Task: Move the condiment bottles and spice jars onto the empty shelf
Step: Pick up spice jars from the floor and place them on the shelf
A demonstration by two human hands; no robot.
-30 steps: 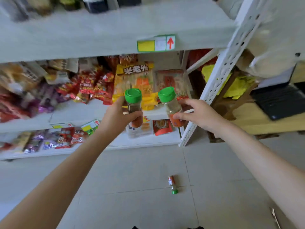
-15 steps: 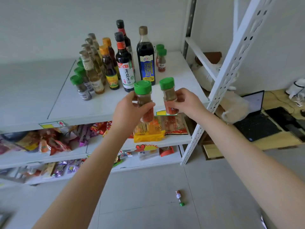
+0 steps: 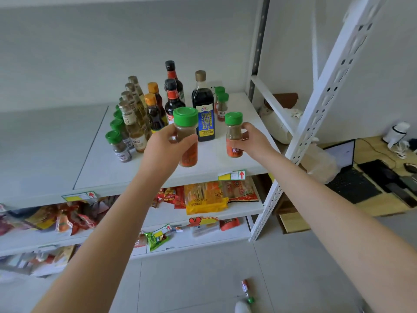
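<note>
Gripping a green-capped spice jar with fingers curled round its middle, the left hand is holding it upright over the near edge of the top shelf. The right hand is wrapping its fingers round a second jar just to the right, low over the board; I cannot tell whether its base is touching. Just beyond them a blue-labelled dark bottle is standing, with other bottles crowding behind and left of it, and a row of green-capped jars running along the cluster's left side. Bare board is lying along the near edge and across the shelf's left half. The slotted white upright is rising close beside the right forearm. Snack packets are filling the shelves below, and a small bottle is lying on the floor.
</note>
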